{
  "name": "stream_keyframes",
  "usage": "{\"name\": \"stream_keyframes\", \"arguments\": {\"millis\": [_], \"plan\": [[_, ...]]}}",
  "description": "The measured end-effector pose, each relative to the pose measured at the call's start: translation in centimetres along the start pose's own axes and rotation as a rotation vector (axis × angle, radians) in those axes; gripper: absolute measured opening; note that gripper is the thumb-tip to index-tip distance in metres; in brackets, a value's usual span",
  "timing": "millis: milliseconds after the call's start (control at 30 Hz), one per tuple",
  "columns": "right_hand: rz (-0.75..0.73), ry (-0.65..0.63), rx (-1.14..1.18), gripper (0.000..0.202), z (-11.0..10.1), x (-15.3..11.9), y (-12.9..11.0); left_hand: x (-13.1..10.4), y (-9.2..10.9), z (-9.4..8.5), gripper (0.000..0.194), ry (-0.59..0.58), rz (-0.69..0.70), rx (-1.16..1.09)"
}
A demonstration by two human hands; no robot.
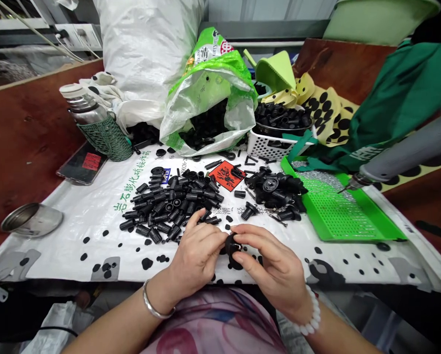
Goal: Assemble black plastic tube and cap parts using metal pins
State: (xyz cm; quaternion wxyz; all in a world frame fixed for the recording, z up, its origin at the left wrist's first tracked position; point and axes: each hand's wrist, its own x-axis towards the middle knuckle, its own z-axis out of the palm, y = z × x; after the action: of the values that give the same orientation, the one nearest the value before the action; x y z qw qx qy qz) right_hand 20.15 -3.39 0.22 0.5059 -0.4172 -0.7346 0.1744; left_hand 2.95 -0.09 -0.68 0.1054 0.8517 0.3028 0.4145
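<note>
Close to the table's front edge, my right hand (270,263) grips a small round black plastic part (234,250) between thumb and fingers. My left hand (202,250) is closed against the part's left side, its index finger raised; the thumb and fingertips are partly hidden. Just beyond my left hand lies a heap of black cylindrical plastic pieces (176,199). To its right sits a pile of black parts with round discs (274,187), some with thin metal pins. A red paper diamond (227,176) lies between the two piles.
At right stands a green tray (368,221) of small metal pieces, with a grey power driver (408,142) above it. Behind are a white basket (270,145) and an opened green-white bag (209,118) of black parts. A metal cup (34,220), phone (80,164) and flask (95,120) stand left.
</note>
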Motion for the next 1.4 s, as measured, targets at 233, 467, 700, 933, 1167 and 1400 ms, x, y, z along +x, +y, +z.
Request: {"name": "stream_keyframes", "arguments": {"millis": [233,467,700,933,1167,1400], "plan": [[0.034,0.010,0.003,0.031,0.3,-0.4,0.1,0.0,0.0,0.1,0.017,0.016,-0.012,0.037],[-0.016,0.000,-0.008,0.038,0.3,-0.4,-0.4,0.0,0.2,0.1,0.019,0.061,-0.008,-0.001],[-0.060,-0.001,-0.060,0.045,1.2,-0.3,-0.6,-0.4,-0.2,0.4,0.024,0.064,-0.004,-0.031],[0.011,0.004,0.020,0.024,0.6,0.0,-0.6,-0.6,-0.5,0.6,0.022,0.058,-0.017,-0.046],[-0.003,0.023,-0.024,0.022,0.3,0.0,-0.9,-0.6,-0.1,0.8,0.024,0.080,-0.005,-0.099],[-0.021,0.022,-0.039,0.022,0.6,-0.7,-0.7,-0.9,-0.2,1.1,0.023,0.096,0.023,-0.107]]}}
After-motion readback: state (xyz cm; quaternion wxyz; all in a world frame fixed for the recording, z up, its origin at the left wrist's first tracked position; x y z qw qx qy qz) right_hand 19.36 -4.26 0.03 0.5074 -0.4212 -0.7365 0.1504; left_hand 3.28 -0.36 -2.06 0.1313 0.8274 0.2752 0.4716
